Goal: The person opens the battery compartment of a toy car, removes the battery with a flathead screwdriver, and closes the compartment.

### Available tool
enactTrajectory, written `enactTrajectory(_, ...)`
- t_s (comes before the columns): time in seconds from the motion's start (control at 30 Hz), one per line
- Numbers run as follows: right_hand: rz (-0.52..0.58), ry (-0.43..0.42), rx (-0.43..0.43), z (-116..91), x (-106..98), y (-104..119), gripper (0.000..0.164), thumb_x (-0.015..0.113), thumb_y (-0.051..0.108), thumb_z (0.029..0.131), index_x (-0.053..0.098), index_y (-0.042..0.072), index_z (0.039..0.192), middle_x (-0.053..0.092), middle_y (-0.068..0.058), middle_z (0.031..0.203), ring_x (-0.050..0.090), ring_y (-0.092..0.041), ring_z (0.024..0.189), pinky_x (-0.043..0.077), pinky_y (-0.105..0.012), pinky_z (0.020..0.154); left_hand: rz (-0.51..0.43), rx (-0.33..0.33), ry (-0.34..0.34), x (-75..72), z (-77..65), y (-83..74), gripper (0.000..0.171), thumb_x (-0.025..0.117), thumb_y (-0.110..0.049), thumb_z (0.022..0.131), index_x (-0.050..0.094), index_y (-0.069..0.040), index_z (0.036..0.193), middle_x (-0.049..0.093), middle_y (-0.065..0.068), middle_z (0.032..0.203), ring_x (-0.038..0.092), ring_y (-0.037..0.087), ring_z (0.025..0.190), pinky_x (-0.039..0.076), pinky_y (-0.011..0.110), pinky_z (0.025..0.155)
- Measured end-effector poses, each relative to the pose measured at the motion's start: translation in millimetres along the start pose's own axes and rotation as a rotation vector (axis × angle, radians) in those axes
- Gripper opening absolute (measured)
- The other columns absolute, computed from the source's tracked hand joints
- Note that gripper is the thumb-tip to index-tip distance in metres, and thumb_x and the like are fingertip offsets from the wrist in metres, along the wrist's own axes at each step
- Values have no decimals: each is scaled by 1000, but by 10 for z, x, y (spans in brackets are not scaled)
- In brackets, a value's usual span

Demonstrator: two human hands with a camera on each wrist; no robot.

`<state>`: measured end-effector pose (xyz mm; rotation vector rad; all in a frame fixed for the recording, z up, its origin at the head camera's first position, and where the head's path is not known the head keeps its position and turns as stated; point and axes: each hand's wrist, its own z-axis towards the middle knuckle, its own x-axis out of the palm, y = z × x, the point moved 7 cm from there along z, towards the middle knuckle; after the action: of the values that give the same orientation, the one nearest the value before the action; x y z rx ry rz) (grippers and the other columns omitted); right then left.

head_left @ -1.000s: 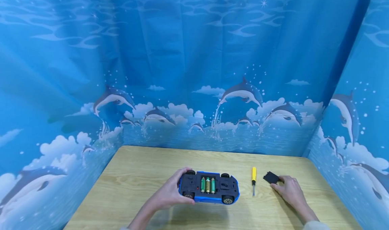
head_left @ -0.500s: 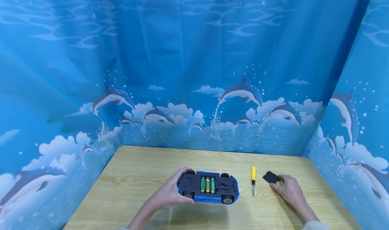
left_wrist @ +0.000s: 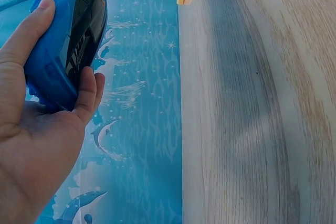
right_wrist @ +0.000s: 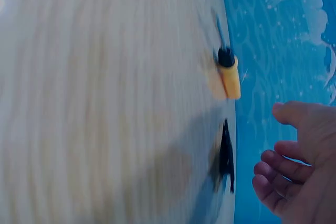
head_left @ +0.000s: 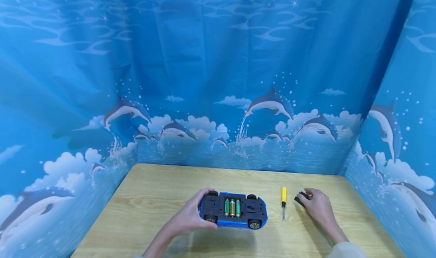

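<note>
A blue toy car (head_left: 238,210) is held underside up above the table by my left hand (head_left: 190,217), which grips its left end. Three batteries (head_left: 232,208) sit in the exposed bay of its dark underside. In the left wrist view, the thumb and fingers wrap the car's blue body (left_wrist: 55,51). My right hand (head_left: 319,205) is over a black battery cover (head_left: 299,199) and partly hides it in the head view. The right wrist view shows that cover (right_wrist: 226,156) on the table, apart from the loosely bent fingers of the right hand (right_wrist: 310,156).
A yellow-handled screwdriver (head_left: 284,199) lies on the wooden table (head_left: 153,190) between the car and the cover. Behind and beside the table hangs a blue curtain (head_left: 204,80) printed with dolphins.
My right hand has shifted slightly left and up, from the cover's right edge to over it, so less of the cover shows. The left hand and the car stay in place.
</note>
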<state>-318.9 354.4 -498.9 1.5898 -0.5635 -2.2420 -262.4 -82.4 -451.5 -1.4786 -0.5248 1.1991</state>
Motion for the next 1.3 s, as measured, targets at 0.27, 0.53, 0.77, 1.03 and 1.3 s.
enactTrajectory(0.27, 15, -22, 14, 65, 112, 208, 42, 75, 17, 93, 67, -17, 116, 70, -31, 103, 68, -45, 94, 53, -59, 84, 27, 10, -2, 7, -3, 15, 99, 96, -24, 71, 42, -9, 153, 51, 13, 146, 55, 28, 121, 45, 51, 102)
enactTrajectory(0.53, 42, 10, 38, 86, 240, 266, 42, 73, 18, 93, 66, -17, 115, 70, -32, 102, 67, -47, 95, 54, -58, 85, 29, 15, 7, 16, 4, 40, 101, 96, -27, 71, 40, -9, 153, 51, 13, 145, 56, 28, 120, 45, 50, 102)
enactTrajectory(0.77, 34, 46, 90, 114, 363, 262, 44, 73, 20, 93, 66, -16, 116, 70, -30, 101, 68, -44, 94, 55, -56, 82, 20, 7, 6, 24, 13, 57, 102, 96, -27, 71, 40, -8, 154, 51, 13, 145, 56, 28, 120, 45, 53, 102)
enactTrajectory(1.03, -25, 44, 120, 148, 454, 274, 43, 74, 23, 92, 68, -15, 111, 71, -32, 103, 68, -48, 97, 54, -58, 83, 25, -5, 3, 31, 5, 78, 101, 96, -28, 71, 40, -9, 153, 51, 13, 143, 56, 27, 118, 47, 51, 100)
enactTrajectory(1.3, -18, 79, 208, 168, 512, 317, 34, 75, 27, 93, 68, -5, 82, 64, -18, 75, 53, -23, 62, 44, -37, 56, 34, 11, 1, 30, 12, 58, 103, 96, -26, 70, 39, -6, 154, 52, 13, 143, 57, 26, 117, 46, 48, 101)
